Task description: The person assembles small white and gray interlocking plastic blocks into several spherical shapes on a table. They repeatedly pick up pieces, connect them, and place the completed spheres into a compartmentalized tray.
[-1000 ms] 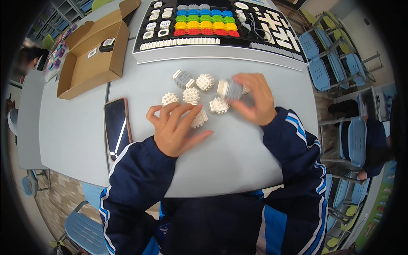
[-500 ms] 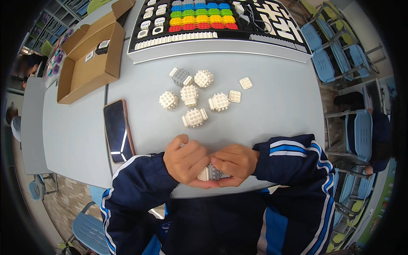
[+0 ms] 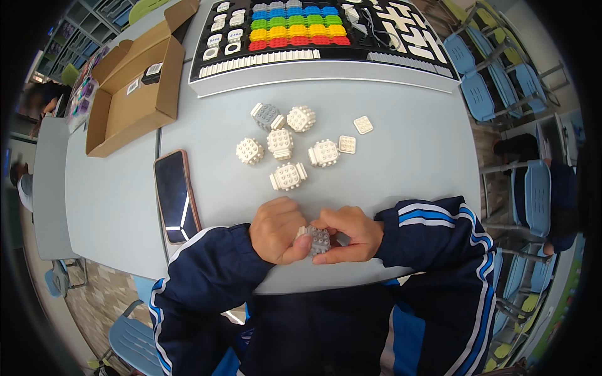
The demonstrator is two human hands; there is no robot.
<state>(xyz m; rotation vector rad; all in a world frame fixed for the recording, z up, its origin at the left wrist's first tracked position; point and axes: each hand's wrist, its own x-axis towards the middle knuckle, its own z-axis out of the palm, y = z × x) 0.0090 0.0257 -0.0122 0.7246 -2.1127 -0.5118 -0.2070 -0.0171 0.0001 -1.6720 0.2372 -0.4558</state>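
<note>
Both hands grip a grey and white studded building block (image 3: pixel 318 239) close to the table's front edge. My left hand (image 3: pixel 279 230) is closed on its white end, the thumb pressed against the near side. From the other side my right hand (image 3: pixel 351 234) pinches the grey part between thumb and fingers. Beyond the hands lie several white studded blocks, among them one with side plates (image 3: pixel 288 177) and a rounder one (image 3: pixel 249 151). A grey and white block (image 3: pixel 267 116) sits at the back of this group. Two flat white square plates (image 3: pixel 363 125) rest to the right.
A large kit tray (image 3: pixel 326 89) with coloured bricks and white parts spans the table's far side. An open cardboard box (image 3: pixel 135 119) stands at the left back. Left of my arm lies a phone (image 3: pixel 175 197). Blue chairs (image 3: pixel 469 75) and another person are off to the right.
My hands have shifted their grip, and the held block has turned so more of its grey studded face shows. My left fingers have curled in, with the thumb now over the block.
</note>
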